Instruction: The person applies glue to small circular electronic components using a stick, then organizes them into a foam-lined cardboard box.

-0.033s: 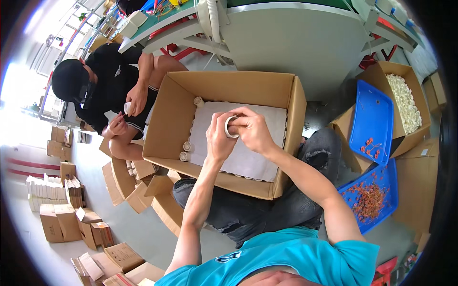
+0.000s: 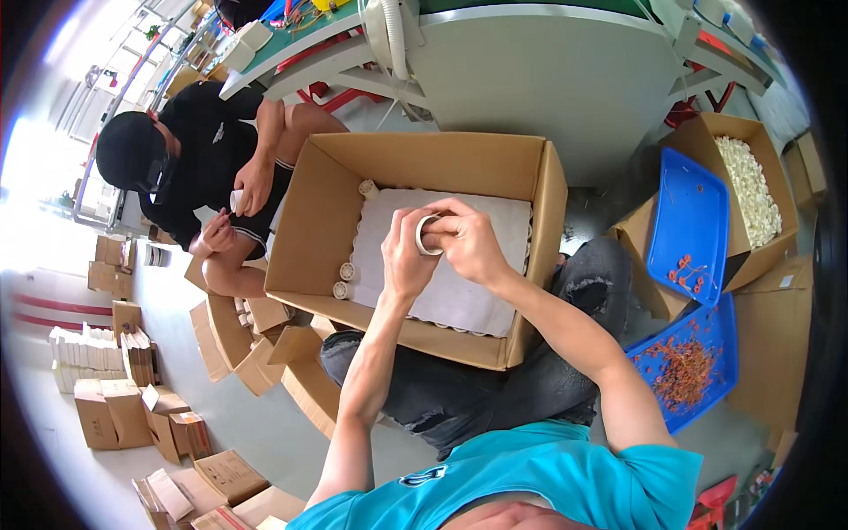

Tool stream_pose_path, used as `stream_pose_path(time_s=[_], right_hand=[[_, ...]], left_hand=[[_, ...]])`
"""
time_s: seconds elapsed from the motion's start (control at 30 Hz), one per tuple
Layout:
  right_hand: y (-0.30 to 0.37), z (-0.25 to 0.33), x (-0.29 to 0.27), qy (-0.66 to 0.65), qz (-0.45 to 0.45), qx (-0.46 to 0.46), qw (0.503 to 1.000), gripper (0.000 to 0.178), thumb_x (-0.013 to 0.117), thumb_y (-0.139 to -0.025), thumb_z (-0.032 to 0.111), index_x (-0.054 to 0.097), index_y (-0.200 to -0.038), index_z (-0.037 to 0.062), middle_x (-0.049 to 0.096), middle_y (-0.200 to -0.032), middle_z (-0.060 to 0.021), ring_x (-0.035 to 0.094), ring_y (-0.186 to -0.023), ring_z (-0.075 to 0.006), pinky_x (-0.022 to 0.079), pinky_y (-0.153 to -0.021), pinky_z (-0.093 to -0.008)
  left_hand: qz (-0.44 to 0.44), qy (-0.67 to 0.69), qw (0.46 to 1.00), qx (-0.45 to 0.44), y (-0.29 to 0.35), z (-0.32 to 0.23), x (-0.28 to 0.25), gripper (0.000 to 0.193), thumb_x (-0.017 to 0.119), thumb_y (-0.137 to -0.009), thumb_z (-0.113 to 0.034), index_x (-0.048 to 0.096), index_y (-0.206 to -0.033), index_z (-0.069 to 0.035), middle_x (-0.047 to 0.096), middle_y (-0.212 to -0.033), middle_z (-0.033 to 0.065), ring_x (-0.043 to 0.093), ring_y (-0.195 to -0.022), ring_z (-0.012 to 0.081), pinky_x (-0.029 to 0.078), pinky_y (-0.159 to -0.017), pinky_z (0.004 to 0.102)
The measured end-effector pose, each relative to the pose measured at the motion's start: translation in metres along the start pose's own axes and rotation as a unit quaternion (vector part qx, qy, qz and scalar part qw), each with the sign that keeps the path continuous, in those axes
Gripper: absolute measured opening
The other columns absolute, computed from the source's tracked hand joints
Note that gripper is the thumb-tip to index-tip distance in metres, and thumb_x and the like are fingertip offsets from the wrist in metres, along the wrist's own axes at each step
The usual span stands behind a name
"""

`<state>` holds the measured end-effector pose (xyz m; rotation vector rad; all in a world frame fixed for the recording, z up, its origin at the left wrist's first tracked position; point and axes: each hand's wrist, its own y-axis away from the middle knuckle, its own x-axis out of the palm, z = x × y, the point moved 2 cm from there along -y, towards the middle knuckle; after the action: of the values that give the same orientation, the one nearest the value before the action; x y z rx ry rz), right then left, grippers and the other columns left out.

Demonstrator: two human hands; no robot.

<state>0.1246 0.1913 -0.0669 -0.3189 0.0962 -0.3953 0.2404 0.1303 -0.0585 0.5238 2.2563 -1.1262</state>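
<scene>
My left hand is closed around a short white tube, its round mouth turned up. My right hand is closed, with its fingertips bent into that mouth; what they pinch inside is hidden. Both hands are above a large open cardboard box in front of my crossed legs. Inside it lies a pale grey sheet. Small white cylinders peek out along the sheet's left edge, among them one cylinder in the far corner and another cylinder nearer to me.
On the left, a person in black sits holding a small white tube. Blue trays with red-orange pieces lie on the right, beside a carton of cream-coloured pieces. Opened cartons stand left. A workbench panel rises beyond the box.
</scene>
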Motion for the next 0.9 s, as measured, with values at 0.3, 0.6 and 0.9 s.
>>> stream_pose_path(time_s=[0.3,0.6,0.9], right_hand=[[-0.013,0.089,-0.069,0.026,-0.076,-0.053,0.995,0.046,0.078,-0.077,0.005,0.067,-0.122,0.0049,0.061,-0.124,-0.0111,0.060,-0.112,-0.0226,0.050,-0.092,-0.0336],[-0.003,0.192,-0.119,-0.213,0.044,-0.284,0.934,0.090,0.079,-0.073,0.013,0.033,-0.150,0.0068,0.038,-0.144,-0.0188,0.042,-0.131,-0.0305,0.045,-0.097,-0.0420],[0.035,0.189,-0.185,-0.221,0.099,-0.069,0.968,0.119,0.089,-0.061,0.020,0.018,-0.154,0.0012,0.037,-0.148,-0.0276,0.044,-0.135,-0.0356,0.051,-0.090,-0.0419]], left_hand=[[-0.030,0.000,0.996,0.087,-0.082,-0.014,-0.002,0.052,0.087,-0.066,-0.011,0.055,-0.107,-0.004,0.059,-0.101,0.0129,0.054,-0.102,0.0322,0.046,-0.087,0.0438],[-0.135,-0.128,0.973,0.134,-0.318,-0.028,0.045,0.071,0.076,-0.077,-0.058,0.062,-0.119,-0.003,0.067,-0.110,0.0203,0.061,-0.100,0.0360,0.048,-0.088,0.0440],[-0.166,-0.228,0.944,0.173,-0.438,0.049,0.122,0.087,0.065,-0.080,-0.069,0.056,-0.122,0.007,0.063,-0.115,0.0258,0.058,-0.105,0.0469,0.045,-0.091,0.0511]])
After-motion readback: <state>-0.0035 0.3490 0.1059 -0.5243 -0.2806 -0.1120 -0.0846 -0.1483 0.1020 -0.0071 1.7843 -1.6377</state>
